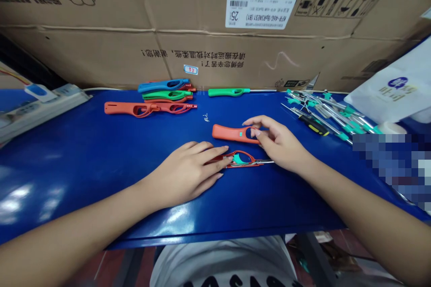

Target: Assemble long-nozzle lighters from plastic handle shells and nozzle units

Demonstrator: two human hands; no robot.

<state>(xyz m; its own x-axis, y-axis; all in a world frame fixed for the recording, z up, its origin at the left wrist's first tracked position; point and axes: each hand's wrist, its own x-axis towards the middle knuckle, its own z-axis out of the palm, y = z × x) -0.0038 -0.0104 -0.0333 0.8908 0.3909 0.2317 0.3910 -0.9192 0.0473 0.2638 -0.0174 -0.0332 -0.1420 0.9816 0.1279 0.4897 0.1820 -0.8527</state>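
Observation:
My left hand (191,172) rests over the handle end of a red-orange half casing of a gas lighter (249,164), holding it on the table. Inside that casing show a teal trigger (239,159) and a metal rod pointing right; the handle end is hidden under my fingers. My right hand (281,141) pinches the trigger-loop end of another orange half casing (230,133) between thumb and fingers. This piece lies just beyond the first one, with a small teal spot on it. The tip of its nozzle end is hidden behind my right hand.
Orange, green and blue lighter casings (164,85) lie at the back left, and a green lighter (229,92) at the back middle. Metal rods with teal parts (340,114) and a black-yellow screwdriver (313,124) lie right. A power strip (40,112) is left; a cardboard box (188,4) stands behind.

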